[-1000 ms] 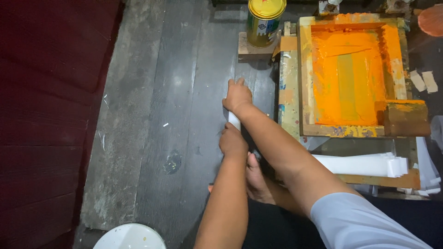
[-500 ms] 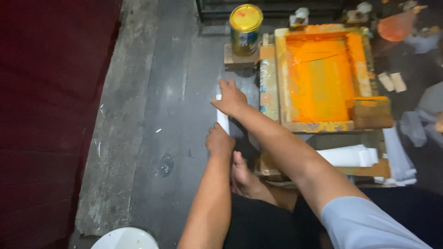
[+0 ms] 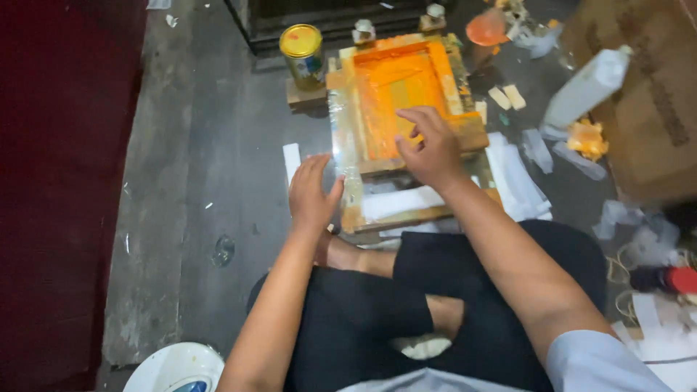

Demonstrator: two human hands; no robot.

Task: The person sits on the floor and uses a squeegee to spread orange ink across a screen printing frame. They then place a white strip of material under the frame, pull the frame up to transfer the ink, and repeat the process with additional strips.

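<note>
A wooden screen-printing frame [image 3: 347,156] coated in orange ink sits on the dark floor in front of my crossed legs. My right hand [image 3: 430,149] hovers over the frame's near edge, fingers spread and holding nothing. My left hand [image 3: 311,192] is open beside the frame's left rail, palm down, close to its corner. A white strip of paper [image 3: 291,161] lies on the floor just left of the frame. Another white sheet [image 3: 401,202] lies under the frame's near end.
A yellow-lidded tin can [image 3: 303,52] stands on a wooden block behind the frame. White paper scraps [image 3: 517,181], an orange bowl [image 3: 487,29], a white bottle [image 3: 587,87] and a cardboard box [image 3: 646,94] lie right. A red mat [image 3: 58,181] lies left; a white bucket [image 3: 174,369] is near.
Both hands let go of the white strip, which now lies on the floor. My right hand moved right over the frame; my left hand drew back beside it. The view shifted right.
</note>
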